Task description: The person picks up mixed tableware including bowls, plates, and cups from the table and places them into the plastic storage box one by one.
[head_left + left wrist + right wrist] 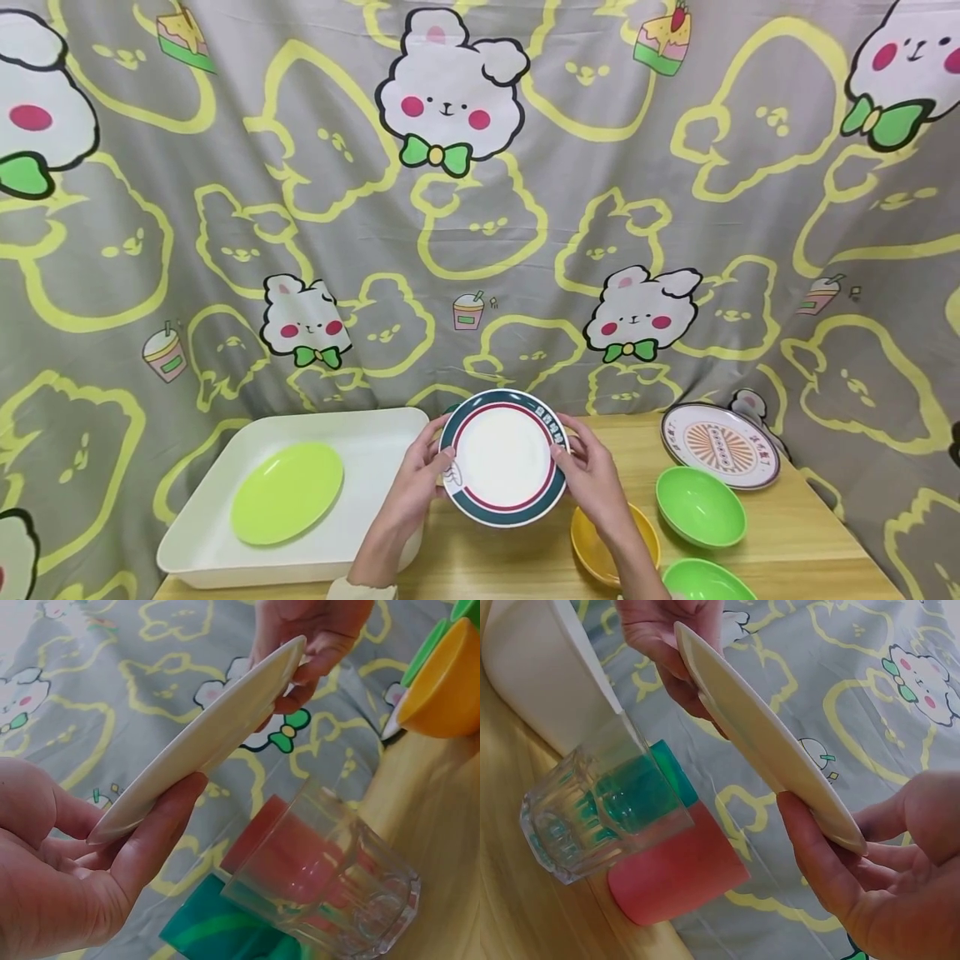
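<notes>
Together, both hands held a round white plate with a dark green and red rim (502,457) raised above the near middle of the light wooden table (795,525), its face tilted toward the head camera. The left hand (422,475) pinched the plate's left edge, thumb on the front rim and fingers (161,825) curled behind it. The right hand (592,479) gripped the right edge likewise, forearm rising from the near edge. Under the plate stood a clear ribbed glass (330,881), a teal cup (656,787) and a pink cup (682,874). Left of it sat a white rectangular tray (217,542) holding a lime-green plate (287,492).
</notes>
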Available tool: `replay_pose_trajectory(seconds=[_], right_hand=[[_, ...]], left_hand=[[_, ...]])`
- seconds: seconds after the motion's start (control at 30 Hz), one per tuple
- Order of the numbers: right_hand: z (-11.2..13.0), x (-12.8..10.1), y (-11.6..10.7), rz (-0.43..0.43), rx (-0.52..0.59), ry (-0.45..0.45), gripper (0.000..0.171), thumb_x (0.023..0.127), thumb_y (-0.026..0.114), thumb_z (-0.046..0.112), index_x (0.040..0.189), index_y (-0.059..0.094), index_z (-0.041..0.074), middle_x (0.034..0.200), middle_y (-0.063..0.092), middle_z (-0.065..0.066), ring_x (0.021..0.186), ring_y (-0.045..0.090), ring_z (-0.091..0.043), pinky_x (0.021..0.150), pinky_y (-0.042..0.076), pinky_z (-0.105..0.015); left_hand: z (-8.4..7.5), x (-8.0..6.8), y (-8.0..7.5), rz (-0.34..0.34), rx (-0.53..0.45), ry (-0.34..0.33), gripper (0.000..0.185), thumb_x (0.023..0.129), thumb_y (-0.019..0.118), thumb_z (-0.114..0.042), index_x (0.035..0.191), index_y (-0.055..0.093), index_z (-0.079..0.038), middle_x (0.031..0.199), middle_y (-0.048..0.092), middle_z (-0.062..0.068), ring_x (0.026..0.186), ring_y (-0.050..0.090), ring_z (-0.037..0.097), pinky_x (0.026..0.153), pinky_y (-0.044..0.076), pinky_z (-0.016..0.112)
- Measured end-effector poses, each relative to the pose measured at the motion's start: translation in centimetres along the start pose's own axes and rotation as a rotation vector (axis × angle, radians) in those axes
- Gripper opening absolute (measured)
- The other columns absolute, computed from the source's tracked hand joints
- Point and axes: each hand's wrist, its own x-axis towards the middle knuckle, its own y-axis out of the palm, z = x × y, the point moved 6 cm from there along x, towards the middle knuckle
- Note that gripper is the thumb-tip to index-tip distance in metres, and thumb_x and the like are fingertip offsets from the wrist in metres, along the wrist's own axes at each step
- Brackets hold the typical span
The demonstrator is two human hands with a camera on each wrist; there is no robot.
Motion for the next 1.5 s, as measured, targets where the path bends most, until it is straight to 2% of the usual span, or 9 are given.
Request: replay_pose_trajectory(seconds=[0.27,0.37,0.53,0.77,0.97,1.1,1.27,1.5], right_hand=[[0.6,-0.2,0.0,0.027,-0.015,-0.021,0.05,0.103,0.059,0.005,0.152,0.045,0.005,0.131,0.063,-0.027,0.101,0.07,-0.032,0.07,0.064,-0.035],[0.6,0.0,0.1,0.034,-0.008,-0.025,0.05,0.103,0.059,0.004,0.151,0.046,0.007,0.128,0.065,-0.024,0.096,0.071,-0.029,0.066,0.063,-0.033],[0.7,0.0,0.3,0.04,0.037,-0.023,0.051,0.102,0.057,0.0,0.151,0.046,0.007,0.123,0.066,-0.022,0.092,0.07,-0.028,0.06,0.063,-0.041],[1.4,-0.3,0.2,0.04,0.056,-0.025,0.056,0.1,0.057,-0.003,0.152,0.041,0.006,0.132,0.058,-0.023,0.097,0.069,-0.028,0.078,0.064,-0.041],[2.2,-0.9,0.2,0.029,0.005,-0.063,0.056,0.098,0.06,-0.002,0.151,0.043,0.006,0.133,0.057,-0.021,0.105,0.067,-0.033,0.083,0.063,-0.04],[2.8,-1.1,0.2,0.047,-0.067,-0.1,0.054,0.099,0.061,-0.004,0.15,0.045,0.006,0.132,0.058,-0.02,0.111,0.065,-0.036,0.084,0.062,-0.038],[4.7,-0.7,-1.1,0.045,-0.251,-0.189,0.053,0.098,0.064,-0.001,0.148,0.049,0.008,0.131,0.062,-0.016,0.113,0.065,-0.033,0.087,0.061,-0.037],[6.3,0.3,-3.9,0.059,-0.478,-0.284,0.057,0.096,0.068,0.001,0.149,0.045,0.0,0.132,0.06,-0.021,0.119,0.059,-0.039,0.097,0.056,-0.052]], left_hand=[[-0.5,0.1,-0.2,0.01,0.01,0.01,0.052,0.108,0.047,-0.006,0.158,0.034,-0.012,0.136,0.059,0.024,0.086,0.067,0.024,0.064,0.061,0.031],[-0.8,0.2,-0.6,0.003,0.02,0.013,0.052,0.107,0.047,-0.005,0.158,0.035,-0.012,0.133,0.061,0.024,0.085,0.068,0.024,0.062,0.06,0.031],[-1.2,0.3,-1.7,-0.04,0.02,0.018,0.052,0.106,0.049,-0.002,0.156,0.039,-0.013,0.121,0.065,0.023,0.079,0.068,0.024,0.057,0.059,0.029],[-1.9,0.3,-3.6,-0.107,-0.007,0.027,0.051,0.105,0.049,0.001,0.153,0.043,-0.014,0.117,0.065,0.023,0.075,0.068,0.024,0.053,0.06,0.031],[-2.4,-0.6,-5.2,-0.159,0.001,0.026,0.051,0.106,0.048,0.0,0.155,0.04,-0.013,0.125,0.063,0.024,0.078,0.069,0.024,0.056,0.062,0.037],[-2.5,-1.7,-6.6,-0.204,0.039,0.004,0.052,0.107,0.048,-0.001,0.156,0.037,-0.013,0.132,0.06,0.025,0.08,0.069,0.024,0.058,0.063,0.039],[-2.8,-2.4,-8.0,-0.247,0.068,0.003,0.052,0.107,0.046,-0.001,0.156,0.037,-0.015,0.14,0.055,0.028,0.082,0.07,0.023,0.062,0.064,0.042],[-3.1,-2.9,-9.3,-0.273,0.106,0.001,0.052,0.107,0.044,0.0,0.157,0.035,-0.015,0.144,0.052,0.029,0.082,0.07,0.021,0.064,0.064,0.044]])
